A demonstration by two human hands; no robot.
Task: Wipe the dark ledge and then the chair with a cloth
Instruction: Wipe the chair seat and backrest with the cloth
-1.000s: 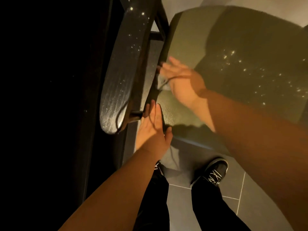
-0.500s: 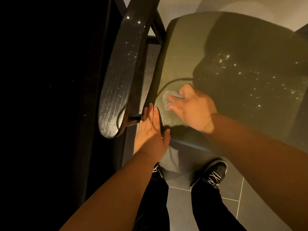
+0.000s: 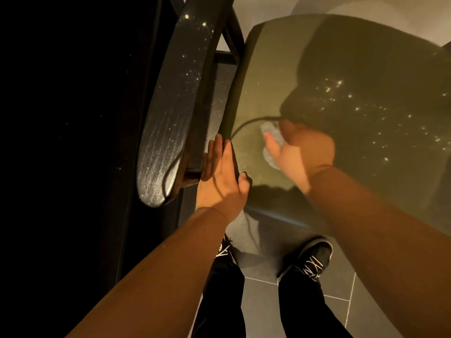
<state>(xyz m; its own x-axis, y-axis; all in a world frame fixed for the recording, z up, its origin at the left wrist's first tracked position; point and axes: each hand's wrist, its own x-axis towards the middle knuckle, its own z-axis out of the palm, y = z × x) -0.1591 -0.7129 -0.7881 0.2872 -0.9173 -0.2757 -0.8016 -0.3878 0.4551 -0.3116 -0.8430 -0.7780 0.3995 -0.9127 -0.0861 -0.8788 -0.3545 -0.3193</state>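
Surface: olive-green chair seat (image 3: pixel 280 69), smooth and faintly grained, took up the upper right of the view; a large soft shadow lay across its far side, dotted with small bright specks of light.
Backrest: dark curved wooden rail (image 3: pixel 175 106) stood just left of the seat, its grain glinting, with dark frame bars between it and the seat.
Dark ledge: dark ledge (image 3: pixel 85 142) lay left of the seat, beyond the backrest, almost black; its detail could not be made out.
Room: grey floor tiles (image 3: pixel 263 284) with pale joints ran below the seat's near edge, under dim, warm yellow light.
Cloth: small pale grey cloth (image 3: pixel 271 132) lay on the seat, near its left edge and well in from the near edge.
Right hand: right hand (image 3: pixel 300 154) was on the seat over the cloth, thumb and fingers bent around it, pressing it to the surface.
Left hand: left hand (image 3: pixel 222 176) lay flat with straight fingers along the seat's left edge at the near corner, thumb resting on the seat; it held nothing.
Thin line: a narrow dark curve ran over the seat from its left edge to the cloth; cord or shadow, it could not be told.
Person: black trousers (image 3: pixel 219 301) and black shoes (image 3: pixel 310 259) with white laces stood on the tiles below the seat.
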